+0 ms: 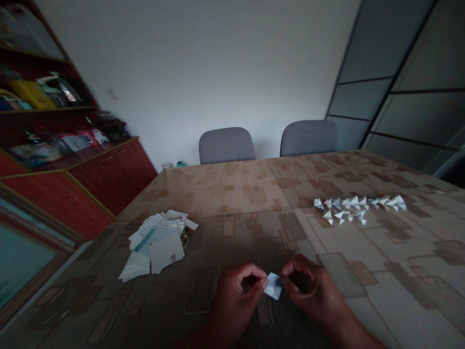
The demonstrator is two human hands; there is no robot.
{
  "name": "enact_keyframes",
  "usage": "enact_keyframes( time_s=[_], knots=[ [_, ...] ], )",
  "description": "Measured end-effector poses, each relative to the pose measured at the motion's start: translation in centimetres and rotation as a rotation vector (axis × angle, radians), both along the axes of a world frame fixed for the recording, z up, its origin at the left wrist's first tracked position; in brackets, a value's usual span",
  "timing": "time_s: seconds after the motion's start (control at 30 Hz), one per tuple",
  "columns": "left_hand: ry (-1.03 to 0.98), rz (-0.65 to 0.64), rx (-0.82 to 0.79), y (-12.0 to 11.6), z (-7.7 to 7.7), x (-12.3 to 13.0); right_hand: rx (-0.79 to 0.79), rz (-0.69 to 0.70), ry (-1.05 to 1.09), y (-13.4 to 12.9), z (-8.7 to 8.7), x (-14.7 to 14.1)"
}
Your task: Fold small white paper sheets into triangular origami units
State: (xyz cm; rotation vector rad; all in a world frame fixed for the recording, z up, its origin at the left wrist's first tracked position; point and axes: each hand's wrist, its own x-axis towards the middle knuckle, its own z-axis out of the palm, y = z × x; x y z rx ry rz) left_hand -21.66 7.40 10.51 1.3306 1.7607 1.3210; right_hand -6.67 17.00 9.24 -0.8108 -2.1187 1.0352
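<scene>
Both hands, left hand [232, 295] and right hand [312, 288], pinch a small white folded paper [273, 286].

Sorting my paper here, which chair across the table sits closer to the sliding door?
The right-hand grey chair, next to the dark sliding door; the other chair stands left of it.

The left hand [232, 298] and right hand [312, 286] are brought close together low in the head view, fingers curled inward. Thumb and forefinger of each are pinched shut (knuckles raised toward the camera), forearms angled inward from below.
</scene>
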Motion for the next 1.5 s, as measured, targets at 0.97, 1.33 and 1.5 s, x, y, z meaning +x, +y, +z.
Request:
enact_keyframes(
  time_s=[0.97,1.33,1.5],
  knots=[
    [0.01,-0.063,0.014,0.3,0.0,-0.6,0.04,0.075,-0.118,-0.1,0.8,0.4],
    [-0.386,-0.012,-0.008,0.5,-1.1,-0.4,0.025,0.052,-0.142,-0.7,0.7,0.2],
    [-0.251,0.005,0.027,0.5,-0.9,-0.3,0.165,0.028,-0.157,-0.6,0.7,0.3]
  ],
)
